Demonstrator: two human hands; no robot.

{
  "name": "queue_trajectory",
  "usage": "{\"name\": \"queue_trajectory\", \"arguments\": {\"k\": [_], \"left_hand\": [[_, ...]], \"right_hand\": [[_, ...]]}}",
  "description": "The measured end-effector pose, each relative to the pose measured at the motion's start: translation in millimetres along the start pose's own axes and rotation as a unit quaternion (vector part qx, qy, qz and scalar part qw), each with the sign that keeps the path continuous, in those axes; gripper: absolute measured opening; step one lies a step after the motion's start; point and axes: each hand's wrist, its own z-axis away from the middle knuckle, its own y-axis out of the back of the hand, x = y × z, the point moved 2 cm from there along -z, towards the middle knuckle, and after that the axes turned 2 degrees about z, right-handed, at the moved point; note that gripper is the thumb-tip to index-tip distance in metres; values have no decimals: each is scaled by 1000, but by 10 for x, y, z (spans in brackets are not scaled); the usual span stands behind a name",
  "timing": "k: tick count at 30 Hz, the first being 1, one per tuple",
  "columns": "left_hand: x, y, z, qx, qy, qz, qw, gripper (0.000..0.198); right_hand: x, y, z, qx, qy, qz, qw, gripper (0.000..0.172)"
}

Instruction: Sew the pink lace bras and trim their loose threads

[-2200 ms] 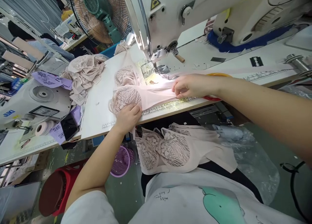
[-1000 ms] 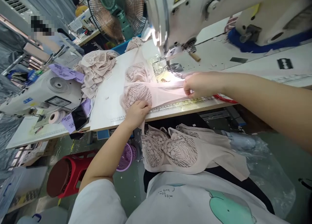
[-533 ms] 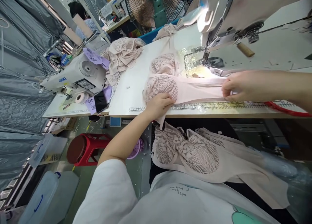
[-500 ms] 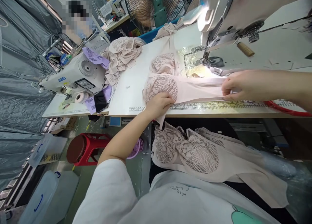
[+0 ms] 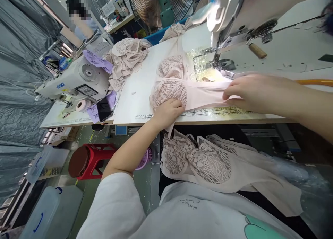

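Note:
A pale pink lace bra (image 5: 200, 93) lies along the front of the white sewing table, its wing stretched to the right. My left hand (image 5: 169, 111) is closed on the lower edge of its lace cup, with a strap hanging below the fingers. At the wing's right end my right hand (image 5: 243, 93) pinches the fabric between thumb and fingers. Just behind the wing stands the sewing machine's needle and presser foot (image 5: 215, 60), lit by a lamp. More beige lace bras (image 5: 208, 162) are draped over my lap.
To the left are a second sewing machine (image 5: 78, 81), a phone (image 5: 104, 109), a thread spool (image 5: 82, 106) and a heap of beige bras (image 5: 127, 60). A fan (image 5: 163, 10) stands behind the table. A red stool (image 5: 95, 159) and plastic bins (image 5: 53, 211) are on the floor. Another person is at the back left.
My right hand has shifted left along the wing, and its forearm reaches in lower. A red band by the right arm is out of sight; an orange one shows there. The view has shifted slightly.

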Motion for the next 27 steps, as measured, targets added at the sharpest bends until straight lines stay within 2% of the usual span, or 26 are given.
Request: {"name": "queue_trajectory", "arguments": {"k": [5, 8, 12, 18, 24, 27], "left_hand": [[-8, 47, -4, 39, -21, -19, 999, 31], [-19, 74, -10, 74, -42, -26, 996, 29], [-20, 97, -12, 109, -54, -25, 992, 26], [-18, 100, -23, 98, -34, -4, 995, 30], [-22, 96, -21, 89, -34, -8, 995, 30], [-27, 84, -23, 81, -25, -5, 996, 29]], "right_hand": [[154, 30, 13, -20, -8, -103, 994, 19], [294, 35, 52, -2, -10, -154, 988, 18], [361, 63, 131, 15, -31, -168, 985, 20], [365, 83, 231, 39, -14, -163, 986, 22], [375, 83, 291, 43, -35, -157, 986, 19], [317, 50, 345, 72, -23, -148, 986, 18]]}}
